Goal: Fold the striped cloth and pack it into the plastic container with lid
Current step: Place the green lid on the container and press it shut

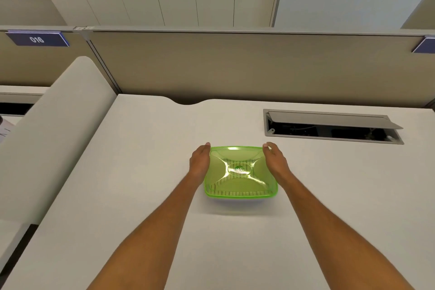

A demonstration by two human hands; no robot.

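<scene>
A plastic container with a translucent green lid (240, 172) sits on the white desk (141, 195), the lid lying flat on top. Through the lid I see dark and light stripes of the striped cloth (237, 193) inside. My left hand (199, 160) rests against the container's left side and my right hand (275, 160) against its right side, fingers pointing away from me and laid along the lid's edges. Whether the hands grip the container or only touch it is unclear.
An open cable hatch (329, 127) with a raised grey flap is set into the desk at the back right. Beige partition walls (235, 66) close the back, with a sign reading 016 (37, 39) at the left. A white side panel (58, 125) borders the desk's left.
</scene>
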